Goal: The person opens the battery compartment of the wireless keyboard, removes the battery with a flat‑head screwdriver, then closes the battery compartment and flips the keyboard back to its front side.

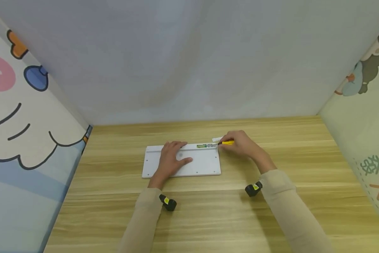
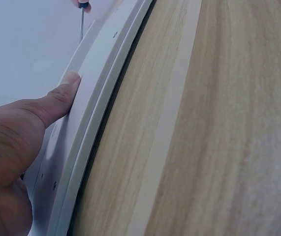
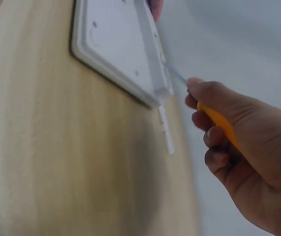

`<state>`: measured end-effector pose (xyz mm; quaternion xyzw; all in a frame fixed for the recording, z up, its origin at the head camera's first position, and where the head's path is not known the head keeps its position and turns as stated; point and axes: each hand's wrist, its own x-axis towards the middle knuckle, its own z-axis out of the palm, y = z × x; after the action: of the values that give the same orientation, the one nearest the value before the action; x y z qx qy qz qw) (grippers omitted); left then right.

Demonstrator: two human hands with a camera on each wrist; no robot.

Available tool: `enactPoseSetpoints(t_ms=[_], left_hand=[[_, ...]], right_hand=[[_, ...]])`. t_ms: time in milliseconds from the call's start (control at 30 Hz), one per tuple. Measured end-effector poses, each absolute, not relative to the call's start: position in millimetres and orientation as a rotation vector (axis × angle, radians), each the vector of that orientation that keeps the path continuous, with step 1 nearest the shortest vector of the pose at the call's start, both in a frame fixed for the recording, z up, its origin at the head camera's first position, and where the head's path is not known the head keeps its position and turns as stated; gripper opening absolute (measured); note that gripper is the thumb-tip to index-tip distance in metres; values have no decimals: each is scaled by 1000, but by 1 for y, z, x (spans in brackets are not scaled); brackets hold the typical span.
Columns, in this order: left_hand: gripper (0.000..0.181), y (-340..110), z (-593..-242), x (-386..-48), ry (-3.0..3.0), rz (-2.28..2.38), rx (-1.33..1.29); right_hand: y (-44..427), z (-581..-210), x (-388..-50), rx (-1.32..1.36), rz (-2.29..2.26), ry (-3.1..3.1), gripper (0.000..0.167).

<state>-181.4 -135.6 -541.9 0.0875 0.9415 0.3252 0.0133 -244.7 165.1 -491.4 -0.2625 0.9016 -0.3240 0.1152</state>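
A white keyboard [image 1: 205,163] lies with its underside up on the table, screws dotting its surface. Along its far edge, an uncovered slot shows a green battery [image 1: 201,146]. My left hand [image 1: 171,158] rests spread on the keyboard's left half; in the left wrist view its thumb [image 2: 61,96] lies straight along the panel. My right hand [image 1: 242,144] grips a screwdriver [image 1: 228,142] by its yellow handle, the metal shaft reaching the slot's right end. How the tip meets the slot is too small to tell. A small white cover strip [image 1: 217,139] lies just behind the keyboard.
The wood-grain table [image 1: 208,214] extends around the keyboard. A plain pale wall [image 1: 189,70] stands behind it, with cartoon-printed panels at left and right. Black wrist cameras [image 1: 168,203] are strapped to both forearms.
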Motion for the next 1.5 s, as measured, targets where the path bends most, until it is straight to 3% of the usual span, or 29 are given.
enactPoseSetpoints(t_ms=[567, 1033, 1500], left_hand=[[68, -137, -541, -183, 2951, 1016, 283], [69, -135, -542, -182, 2939, 1015, 272], [69, -135, -541, -181, 2941, 1024, 279]], right_hand=[[145, -460, -252, -926, -671, 2674, 16], [161, -478, -249, -773, -822, 2604, 26], [166, -496, -241, -693, -936, 2623, 24]])
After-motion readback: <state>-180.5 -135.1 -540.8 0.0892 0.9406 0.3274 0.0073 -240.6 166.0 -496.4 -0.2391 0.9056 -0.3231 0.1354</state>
